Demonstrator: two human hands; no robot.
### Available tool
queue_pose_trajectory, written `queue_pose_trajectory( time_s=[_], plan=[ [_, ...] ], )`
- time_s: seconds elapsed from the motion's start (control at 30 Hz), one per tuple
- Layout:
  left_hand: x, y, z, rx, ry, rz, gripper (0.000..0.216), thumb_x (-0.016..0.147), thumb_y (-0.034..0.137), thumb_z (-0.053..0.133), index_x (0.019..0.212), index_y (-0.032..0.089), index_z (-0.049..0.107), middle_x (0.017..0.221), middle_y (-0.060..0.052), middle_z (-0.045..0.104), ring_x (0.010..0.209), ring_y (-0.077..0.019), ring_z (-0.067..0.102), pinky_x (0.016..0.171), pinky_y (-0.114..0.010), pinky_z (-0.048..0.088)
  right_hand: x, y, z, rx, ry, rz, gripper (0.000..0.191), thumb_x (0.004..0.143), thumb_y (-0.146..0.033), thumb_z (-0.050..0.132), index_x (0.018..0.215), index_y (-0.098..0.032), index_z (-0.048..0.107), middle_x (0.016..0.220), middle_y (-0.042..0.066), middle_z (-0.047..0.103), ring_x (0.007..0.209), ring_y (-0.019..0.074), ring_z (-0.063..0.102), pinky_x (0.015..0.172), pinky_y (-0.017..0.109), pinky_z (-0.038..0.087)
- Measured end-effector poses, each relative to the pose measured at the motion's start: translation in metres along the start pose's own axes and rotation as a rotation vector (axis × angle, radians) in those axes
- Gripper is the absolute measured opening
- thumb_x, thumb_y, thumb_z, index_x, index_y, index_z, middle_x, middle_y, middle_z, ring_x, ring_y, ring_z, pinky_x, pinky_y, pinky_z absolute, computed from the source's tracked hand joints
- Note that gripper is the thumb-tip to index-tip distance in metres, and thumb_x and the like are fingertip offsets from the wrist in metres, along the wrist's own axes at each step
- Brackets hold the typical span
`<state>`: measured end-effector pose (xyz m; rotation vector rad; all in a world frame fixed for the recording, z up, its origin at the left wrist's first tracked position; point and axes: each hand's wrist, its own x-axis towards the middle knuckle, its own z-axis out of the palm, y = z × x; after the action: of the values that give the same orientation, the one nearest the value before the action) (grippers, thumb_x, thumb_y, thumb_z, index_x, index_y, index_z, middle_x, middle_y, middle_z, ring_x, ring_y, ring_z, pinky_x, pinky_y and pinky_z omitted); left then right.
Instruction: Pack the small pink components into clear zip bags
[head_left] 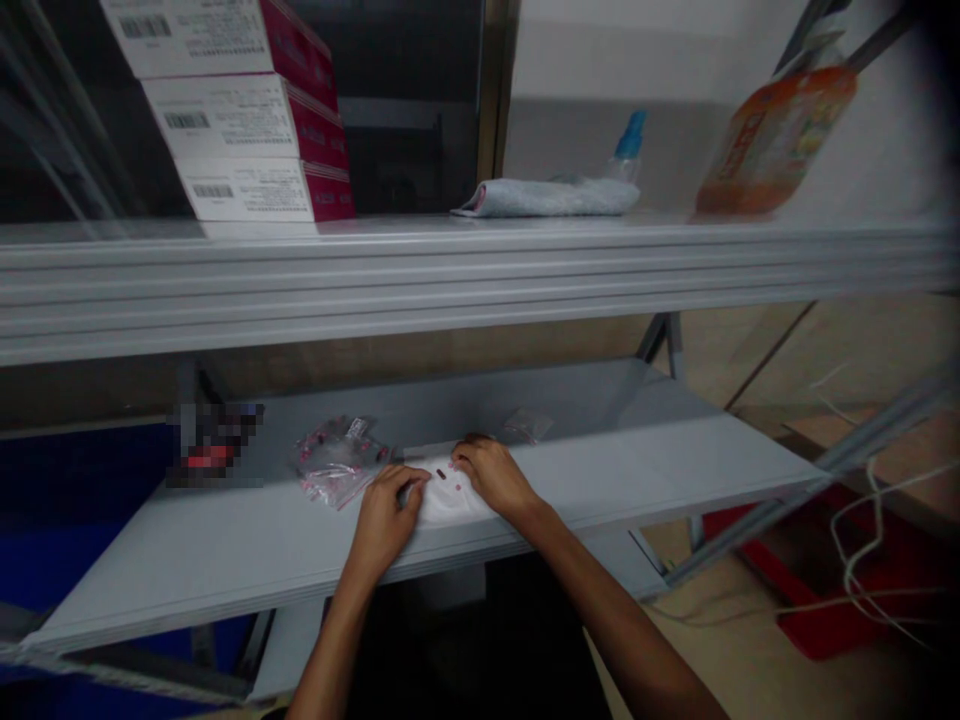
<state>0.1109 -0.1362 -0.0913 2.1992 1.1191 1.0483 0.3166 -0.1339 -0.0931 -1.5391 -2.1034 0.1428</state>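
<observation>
Both my hands rest on a white sheet or pad [450, 500] lying on the lower grey shelf [615, 470]. My left hand [386, 515] is curled at the sheet's left edge, fingertips pinched together on something too small to name. My right hand [491, 470] lies at the sheet's upper right with fingers bent down onto it. A small dark part [440, 473] sits on the sheet between the hands. Several small clear zip bags [337, 455] with red-marked parts lie just left of my left hand.
Another clear bag [529, 425] lies behind my right hand. The upper shelf [450, 270] carries stacked white and magenta boxes [247, 110], a folded cloth [551, 197], a blue-capped bottle [628, 140] and an orange packet [776, 140]. White cables [862, 560] and a red object [847, 590] lie on the floor at right.
</observation>
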Motion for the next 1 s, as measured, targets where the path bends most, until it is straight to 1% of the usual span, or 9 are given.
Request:
queue_pose_trajectory(
  time_s=[0.17, 0.37, 0.47, 0.5, 0.6, 0.7, 0.8, 0.9, 1.0],
  plan=[
    [0.001, 0.001, 0.000, -0.003, -0.004, 0.011, 0.023, 0.091, 0.018, 0.051, 0.095, 0.020, 0.073, 0.098, -0.006, 0.074, 0.095, -0.0217, 0.066, 0.091, -0.036, 0.047, 0.004, -0.004, 0.006, 0.085, -0.010, -0.060, 0.020, 0.095, -0.015, 0.056, 0.082, -0.015, 0.071, 0.087, 0.007, 0.070, 0.087, 0.0173, 0.064, 0.078, 0.025, 0.042],
    [-0.002, 0.001, 0.000, 0.005, -0.009, -0.011, 0.022, 0.090, 0.017, 0.052, 0.096, 0.019, 0.073, 0.099, -0.007, 0.073, 0.097, -0.0226, 0.065, 0.092, -0.037, 0.047, -0.012, 0.003, 0.003, 0.213, 0.133, -0.044, 0.019, 0.097, -0.017, 0.053, 0.092, -0.015, 0.071, 0.092, 0.008, 0.070, 0.090, 0.0187, 0.063, 0.084, 0.029, 0.045],
    [-0.002, 0.000, 0.001, 0.033, -0.013, 0.016, 0.023, 0.091, 0.016, 0.051, 0.100, 0.020, 0.073, 0.101, -0.007, 0.072, 0.100, -0.0234, 0.064, 0.094, -0.039, 0.046, -0.023, 0.010, 0.000, 0.282, 0.158, -0.019, 0.014, 0.095, -0.023, 0.059, 0.097, -0.016, 0.070, 0.092, 0.007, 0.069, 0.087, 0.0188, 0.063, 0.084, 0.030, 0.047],
    [-0.002, -0.001, 0.002, 0.050, -0.011, 0.032, 0.023, 0.091, 0.017, 0.052, 0.101, 0.020, 0.072, 0.102, -0.007, 0.072, 0.101, -0.0238, 0.063, 0.095, -0.040, 0.046, -0.025, 0.012, 0.000, 0.286, 0.150, -0.011, 0.016, 0.092, -0.027, 0.063, 0.101, -0.016, 0.070, 0.092, 0.007, 0.069, 0.084, 0.0187, 0.063, 0.082, 0.031, 0.047],
    [-0.002, -0.003, 0.004, 0.116, 0.002, 0.078, 0.025, 0.092, 0.018, 0.052, 0.107, 0.019, 0.071, 0.107, -0.009, 0.069, 0.105, -0.0248, 0.060, 0.098, -0.043, 0.045, -0.028, 0.016, 0.000, 0.232, 0.087, 0.002, 0.044, 0.083, -0.040, 0.074, 0.117, -0.014, 0.065, 0.099, 0.010, 0.066, 0.079, 0.0188, 0.061, 0.082, 0.034, 0.049],
    [-0.002, -0.004, 0.006, 0.187, -0.010, 0.117, 0.027, 0.092, 0.018, 0.053, 0.112, 0.018, 0.070, 0.110, -0.010, 0.065, 0.109, -0.0254, 0.057, 0.101, -0.044, 0.044, -0.023, 0.015, 0.001, 0.157, 0.026, -0.015, 0.054, 0.083, -0.044, 0.072, 0.123, -0.010, 0.062, 0.112, 0.016, 0.064, 0.093, 0.0229, 0.062, 0.090, 0.037, 0.047],
    [-0.003, -0.003, 0.006, 0.243, -0.056, 0.148, 0.028, 0.092, 0.017, 0.053, 0.113, 0.018, 0.071, 0.113, -0.011, 0.063, 0.112, -0.0264, 0.054, 0.101, -0.045, 0.044, -0.017, 0.013, 0.000, 0.124, -0.023, -0.040, 0.047, 0.086, -0.044, 0.069, 0.119, -0.011, 0.066, 0.111, 0.017, 0.066, 0.103, 0.0258, 0.061, 0.092, 0.038, 0.046],
    [-0.005, -0.002, 0.005, 0.266, -0.081, 0.170, 0.032, 0.093, 0.017, 0.051, 0.119, 0.021, 0.069, 0.117, -0.011, 0.060, 0.116, -0.0266, 0.052, 0.102, -0.045, 0.043, -0.013, 0.012, -0.001, 0.138, -0.031, -0.053, 0.035, 0.091, -0.039, 0.064, 0.114, -0.013, 0.069, 0.106, 0.015, 0.068, 0.101, 0.0244, 0.062, 0.090, 0.036, 0.046],
    [-0.005, -0.001, 0.005, 0.257, -0.078, 0.184, 0.031, 0.094, 0.017, 0.050, 0.118, 0.022, 0.070, 0.119, -0.010, 0.060, 0.117, -0.0261, 0.051, 0.105, -0.046, 0.042, -0.011, 0.011, -0.001, 0.176, -0.012, -0.058, 0.027, 0.095, -0.035, 0.059, 0.107, -0.015, 0.072, 0.102, 0.012, 0.070, 0.099, 0.0217, 0.063, 0.089, 0.032, 0.046]
  ],
)
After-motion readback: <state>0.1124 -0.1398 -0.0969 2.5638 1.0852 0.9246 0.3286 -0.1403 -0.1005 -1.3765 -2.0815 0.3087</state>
